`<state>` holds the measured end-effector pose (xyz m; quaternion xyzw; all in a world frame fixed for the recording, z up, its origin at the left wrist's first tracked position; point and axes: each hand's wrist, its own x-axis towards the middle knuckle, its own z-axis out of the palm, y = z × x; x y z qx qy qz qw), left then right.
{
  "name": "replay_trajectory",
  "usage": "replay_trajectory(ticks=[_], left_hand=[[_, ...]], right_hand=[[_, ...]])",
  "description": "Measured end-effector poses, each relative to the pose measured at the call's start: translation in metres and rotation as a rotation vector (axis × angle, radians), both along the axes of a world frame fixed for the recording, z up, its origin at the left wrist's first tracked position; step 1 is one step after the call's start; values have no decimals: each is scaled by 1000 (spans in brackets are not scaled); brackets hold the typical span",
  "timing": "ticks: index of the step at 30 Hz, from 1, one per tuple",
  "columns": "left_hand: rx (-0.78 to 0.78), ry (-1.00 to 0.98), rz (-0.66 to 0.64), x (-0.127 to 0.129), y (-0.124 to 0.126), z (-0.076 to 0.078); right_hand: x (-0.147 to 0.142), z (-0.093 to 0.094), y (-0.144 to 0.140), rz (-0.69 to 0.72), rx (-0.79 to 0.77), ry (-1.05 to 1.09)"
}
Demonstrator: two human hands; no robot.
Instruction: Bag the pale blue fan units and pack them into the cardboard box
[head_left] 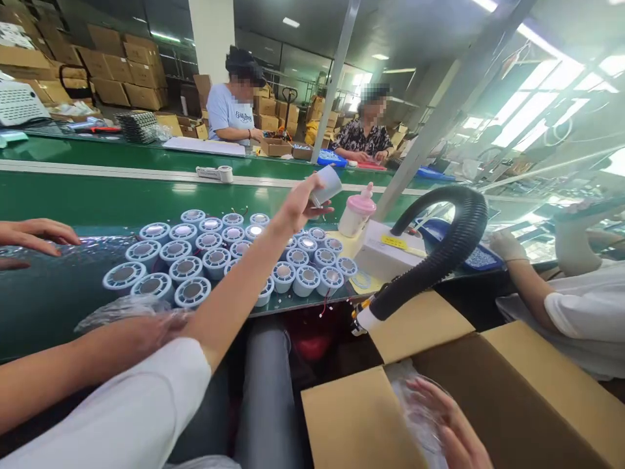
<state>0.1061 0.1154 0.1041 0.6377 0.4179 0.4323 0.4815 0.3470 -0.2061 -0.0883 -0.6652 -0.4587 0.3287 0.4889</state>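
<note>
My left hand (pixel 300 205) reaches far out over the green bench and holds a small white cylinder (pixel 326 185) between its fingers, above a crowd of several round white-and-blue parts (pixel 185 267) standing on the bench. My right hand (pixel 454 426) is low at the bottom right, inside an open cardboard box (pixel 527 391). Its fingers are closed on a clear plastic bag (pixel 415 404).
A black ribbed hose (pixel 454 241) arches over the box by a white unit (pixel 390 251) and a pink-capped bottle (pixel 356 212). A co-worker's hand (pixel 34 236) and forearm (pixel 122 339) lie at the left. A gloved co-worker (pixel 508 246) sits right. Two people work beyond the conveyor (pixel 97 195).
</note>
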Motion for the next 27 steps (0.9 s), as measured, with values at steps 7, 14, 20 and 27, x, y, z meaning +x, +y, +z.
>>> replay_trajectory(ticks=[7,14,20,27], left_hand=[[-786,-590,-503,-30,-125,-75],[-777,-12,-710,-76,-173,-151],[-19,323,-775,-81,-179,-144],[71,293,-597,-86,-184,-159]], right_hand=[[-100,46,21,322,319,-690],[-132,49,21,325,218,-862],[-139,40,34,441,-6,-666],[-141,53,34,392,-47,-178]])
